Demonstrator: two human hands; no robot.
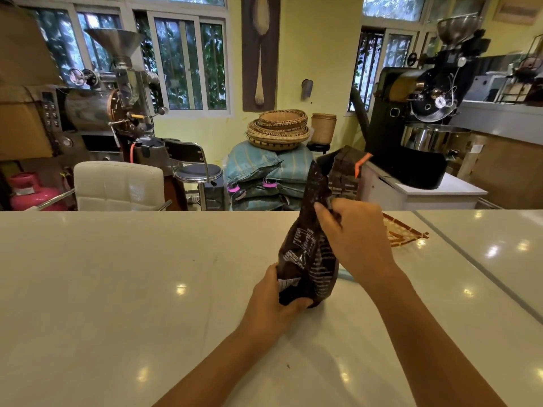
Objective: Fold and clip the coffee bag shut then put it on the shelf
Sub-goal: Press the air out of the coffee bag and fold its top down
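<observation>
The bag [308,245] stands upright on the surface [117,274], its top still open and unfolded. You are at the folding step: next, flatten the top and roll it down. Your left hand [273,298] clasps its base, fingers wrapped underneath; your right hand [352,239] pinches its upper edge. No clip is visible.
</observation>
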